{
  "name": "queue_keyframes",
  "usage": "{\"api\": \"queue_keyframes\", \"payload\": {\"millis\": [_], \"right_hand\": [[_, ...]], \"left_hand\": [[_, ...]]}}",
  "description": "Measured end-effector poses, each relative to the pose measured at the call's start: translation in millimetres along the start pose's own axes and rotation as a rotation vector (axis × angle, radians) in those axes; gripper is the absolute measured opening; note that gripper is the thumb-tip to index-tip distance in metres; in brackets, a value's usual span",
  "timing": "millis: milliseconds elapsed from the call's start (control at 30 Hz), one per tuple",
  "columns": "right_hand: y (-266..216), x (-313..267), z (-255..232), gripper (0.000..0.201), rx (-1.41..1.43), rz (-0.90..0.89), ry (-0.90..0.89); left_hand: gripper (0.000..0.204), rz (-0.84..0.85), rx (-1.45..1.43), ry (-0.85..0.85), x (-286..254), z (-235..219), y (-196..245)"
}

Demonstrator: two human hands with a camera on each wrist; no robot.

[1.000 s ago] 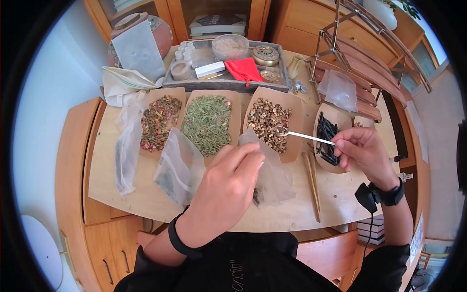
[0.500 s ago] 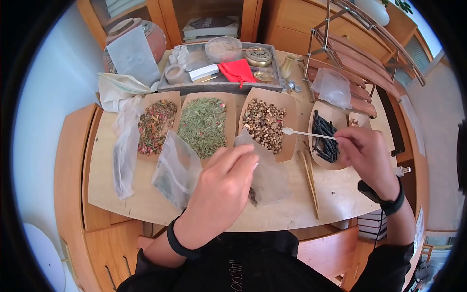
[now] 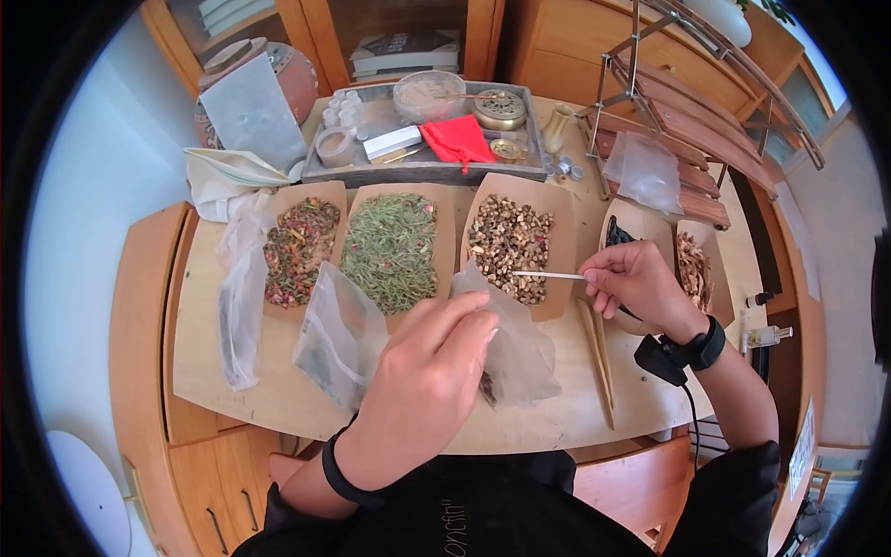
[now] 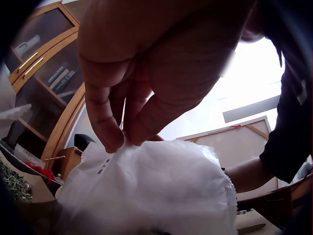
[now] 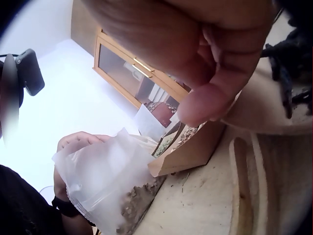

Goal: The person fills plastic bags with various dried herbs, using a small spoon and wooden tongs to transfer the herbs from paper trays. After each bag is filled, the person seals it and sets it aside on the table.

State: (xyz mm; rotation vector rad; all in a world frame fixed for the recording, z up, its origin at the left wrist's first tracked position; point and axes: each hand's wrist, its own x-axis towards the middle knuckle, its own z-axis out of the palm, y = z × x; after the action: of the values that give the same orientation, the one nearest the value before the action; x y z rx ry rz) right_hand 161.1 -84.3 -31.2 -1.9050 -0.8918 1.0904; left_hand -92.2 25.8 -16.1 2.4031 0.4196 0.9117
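My left hand (image 3: pixel 422 385) pinches the top of a translucent bag (image 3: pixel 520 348) between thumb and fingers. In the right wrist view the bag (image 5: pixel 102 171) stands upright with brown bits (image 5: pixel 139 203) at its bottom. My right hand (image 3: pixel 640 286) grips a thin white stick-like spoon (image 3: pixel 555 275) between thumb and forefinger. The spoon's far end lies among chopped brown pieces (image 3: pixel 506 232) in a cardboard tray (image 3: pixel 562 223), its tip hidden among them. This tray stands just beyond the bag.
Left of it are trays of green leaves (image 3: pixel 390 246) and mixed petals (image 3: pixel 302 251). Black sticks (image 3: pixel 617 232) and reddish shavings (image 3: pixel 693 269) fill trays at right. Wooden tongs (image 3: pixel 596 362) lie near the front edge. A grey tray (image 3: pixel 422 176) with a red pouch (image 3: pixel 457 139) stands behind.
The spoon first lifted off the brown pieces toward the right, then came back left and down into them. My left hand keeps pinching the bag in nearly the same place.
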Motion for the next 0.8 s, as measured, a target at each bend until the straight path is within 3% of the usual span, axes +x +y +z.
{"api": "queue_keyframes", "payload": {"millis": [300, 800], "right_hand": [[12.1, 2.6, -13.4, 0.016, 0.159, -0.005, -0.002], [-57.8, -86.4, -16.4, 0.014, -0.013, -0.082, 0.123]], "left_hand": [[0.013, 0.002, -0.005, 0.002, 0.0, 0.5, -0.5], [0.013, 0.021, -0.022, 0.017, 1.1, 3.1, -0.4]]}}
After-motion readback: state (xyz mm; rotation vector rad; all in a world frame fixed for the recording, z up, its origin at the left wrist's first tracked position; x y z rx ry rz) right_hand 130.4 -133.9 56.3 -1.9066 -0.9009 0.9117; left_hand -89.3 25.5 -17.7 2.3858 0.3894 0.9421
